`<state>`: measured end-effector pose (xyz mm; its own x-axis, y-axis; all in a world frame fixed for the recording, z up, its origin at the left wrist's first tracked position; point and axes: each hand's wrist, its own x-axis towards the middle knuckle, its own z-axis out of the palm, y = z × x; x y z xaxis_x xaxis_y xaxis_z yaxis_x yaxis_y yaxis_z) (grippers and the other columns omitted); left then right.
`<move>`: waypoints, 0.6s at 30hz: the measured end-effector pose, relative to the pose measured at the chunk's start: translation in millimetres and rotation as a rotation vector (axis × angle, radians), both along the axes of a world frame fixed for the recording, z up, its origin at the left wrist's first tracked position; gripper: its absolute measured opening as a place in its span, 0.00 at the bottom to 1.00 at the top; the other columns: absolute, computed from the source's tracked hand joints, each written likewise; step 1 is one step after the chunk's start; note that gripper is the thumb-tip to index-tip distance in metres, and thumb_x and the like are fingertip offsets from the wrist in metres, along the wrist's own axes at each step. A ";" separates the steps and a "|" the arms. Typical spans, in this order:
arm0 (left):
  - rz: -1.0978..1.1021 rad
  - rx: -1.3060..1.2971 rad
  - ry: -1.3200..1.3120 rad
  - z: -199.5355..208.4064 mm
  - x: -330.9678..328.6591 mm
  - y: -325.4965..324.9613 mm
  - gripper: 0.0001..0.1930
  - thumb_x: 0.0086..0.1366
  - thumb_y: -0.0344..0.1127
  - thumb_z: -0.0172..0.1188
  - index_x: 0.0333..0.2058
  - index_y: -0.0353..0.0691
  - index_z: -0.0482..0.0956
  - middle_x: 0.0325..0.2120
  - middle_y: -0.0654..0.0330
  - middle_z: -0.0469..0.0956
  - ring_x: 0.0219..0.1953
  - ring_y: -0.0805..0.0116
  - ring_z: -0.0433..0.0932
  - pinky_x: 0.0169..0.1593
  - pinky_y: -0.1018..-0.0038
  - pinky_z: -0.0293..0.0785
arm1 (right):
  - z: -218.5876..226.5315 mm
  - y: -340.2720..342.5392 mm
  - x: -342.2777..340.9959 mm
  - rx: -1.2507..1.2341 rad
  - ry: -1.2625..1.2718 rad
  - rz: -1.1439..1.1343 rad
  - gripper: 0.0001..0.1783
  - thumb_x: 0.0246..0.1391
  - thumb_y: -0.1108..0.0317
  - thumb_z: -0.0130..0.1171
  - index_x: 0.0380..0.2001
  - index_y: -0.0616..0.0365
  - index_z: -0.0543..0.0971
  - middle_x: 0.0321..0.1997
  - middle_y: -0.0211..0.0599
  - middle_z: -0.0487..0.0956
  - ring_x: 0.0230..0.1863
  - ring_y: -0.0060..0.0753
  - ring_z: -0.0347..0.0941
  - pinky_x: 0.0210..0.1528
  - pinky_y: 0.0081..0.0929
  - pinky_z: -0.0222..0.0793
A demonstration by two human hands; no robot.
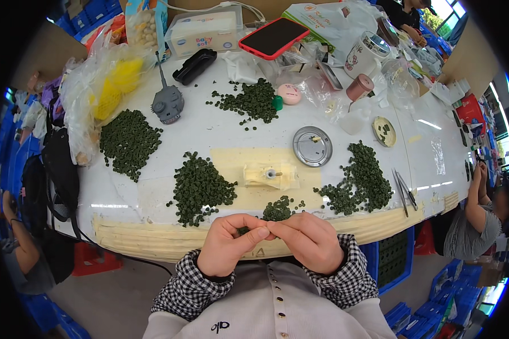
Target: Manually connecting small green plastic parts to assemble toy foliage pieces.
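My left hand (230,244) and my right hand (307,241) meet at the table's near edge, fingertips pinched together. Whatever they pinch is too small or too covered to make out. Dark green bits show in the curl of the left hand; I cannot tell whether it holds them or they lie behind it. Just beyond the fingers is a small heap of dark green pieces (278,209). A larger pile of green pieces (199,189) lies to its left, another pile (365,183) to its right. Farther out, a cream block with a metal pin (271,174) is taped down.
A grey toy tank turret (168,105) and more green piles (130,141) lie farther left. A round metal tin (312,146), a small dish (384,131) and tweezers (400,192) are on the right. A red-cased phone (274,38) and a mug (366,54) stand at the back.
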<state>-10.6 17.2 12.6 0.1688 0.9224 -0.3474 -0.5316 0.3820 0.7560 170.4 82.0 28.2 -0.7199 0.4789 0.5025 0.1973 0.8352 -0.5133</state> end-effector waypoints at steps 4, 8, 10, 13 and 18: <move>-0.026 -0.019 0.005 -4.4 -1.9 -1.6 0.07 0.60 0.28 0.55 0.35 0.30 0.76 0.30 0.58 0.79 0.30 0.81 0.73 0.34 0.86 0.67 | -1.6 -1.9 -1.7 0.072 0.010 -0.035 0.20 0.37 0.75 0.55 0.40 0.69 0.74 0.30 0.40 0.73 0.28 0.35 0.72 0.28 0.24 0.70; -0.001 0.006 0.017 0.6 0.6 -1.2 0.07 0.60 0.28 0.55 0.35 0.30 0.76 0.30 0.58 0.79 0.29 0.81 0.73 0.32 0.87 0.67 | -2.6 -3.8 -6.0 0.121 0.036 -0.072 0.20 0.37 0.75 0.55 0.39 0.69 0.74 0.31 0.40 0.73 0.29 0.35 0.72 0.28 0.23 0.70; 0.024 0.033 0.034 2.9 3.4 -1.1 0.07 0.60 0.28 0.55 0.35 0.30 0.76 0.29 0.58 0.79 0.25 0.83 0.69 0.28 0.88 0.64 | -5.0 -5.4 -6.3 0.170 0.028 -0.093 0.20 0.37 0.75 0.55 0.39 0.69 0.74 0.31 0.40 0.73 0.29 0.35 0.73 0.28 0.23 0.70; 0.028 0.027 0.024 1.7 3.7 -0.8 0.07 0.60 0.28 0.56 0.35 0.31 0.76 0.28 0.59 0.79 0.19 0.86 0.63 0.23 0.89 0.58 | -6.6 -6.1 -6.3 0.162 0.046 -0.101 0.20 0.37 0.76 0.54 0.39 0.68 0.74 0.31 0.39 0.73 0.29 0.34 0.73 0.28 0.23 0.70; -0.024 -0.002 -0.025 -0.6 -0.1 -0.7 0.06 0.59 0.28 0.56 0.34 0.31 0.77 0.28 0.60 0.79 0.19 0.87 0.62 0.22 0.89 0.57 | 2.7 -4.9 -0.6 -0.193 0.100 -0.061 0.17 0.39 0.82 0.57 0.37 0.61 0.78 0.27 0.35 0.74 0.27 0.31 0.72 0.26 0.23 0.69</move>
